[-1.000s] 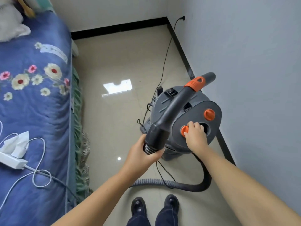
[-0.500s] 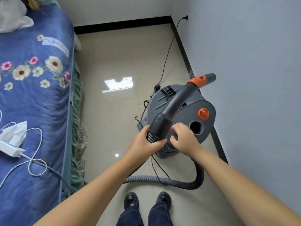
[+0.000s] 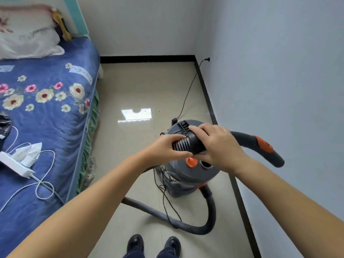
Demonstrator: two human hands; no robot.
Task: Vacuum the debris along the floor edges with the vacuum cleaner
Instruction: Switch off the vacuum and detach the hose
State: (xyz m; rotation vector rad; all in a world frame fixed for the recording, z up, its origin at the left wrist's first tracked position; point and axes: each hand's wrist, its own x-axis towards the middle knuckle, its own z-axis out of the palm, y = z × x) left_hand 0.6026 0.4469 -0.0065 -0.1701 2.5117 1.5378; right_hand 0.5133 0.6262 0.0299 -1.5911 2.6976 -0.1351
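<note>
A grey canister vacuum cleaner [image 3: 188, 175] with orange knobs stands on the tiled floor close to the right wall. Above it I hold the black curved hose handle [image 3: 260, 146], which has an orange band and points right toward the wall. My left hand [image 3: 163, 149] grips the ribbed hose end [image 3: 181, 144]. My right hand [image 3: 217, 146] wraps over the handle's cuff right beside it. The grey flexible hose [image 3: 167, 218] loops on the floor from the canister's base toward my feet.
A bed with a blue flowered cover [image 3: 46, 127] fills the left side, with a white power strip and charger cable [image 3: 16, 162] on it. The black power cord [image 3: 188, 90] runs from a wall plug to the vacuum. A black skirting [image 3: 210, 101] lines the floor edges.
The handle has swung from pointing up and away to pointing right. My right hand has left the canister's orange knob and now grips the handle cuff; my left hand sits on the ribbed end.
</note>
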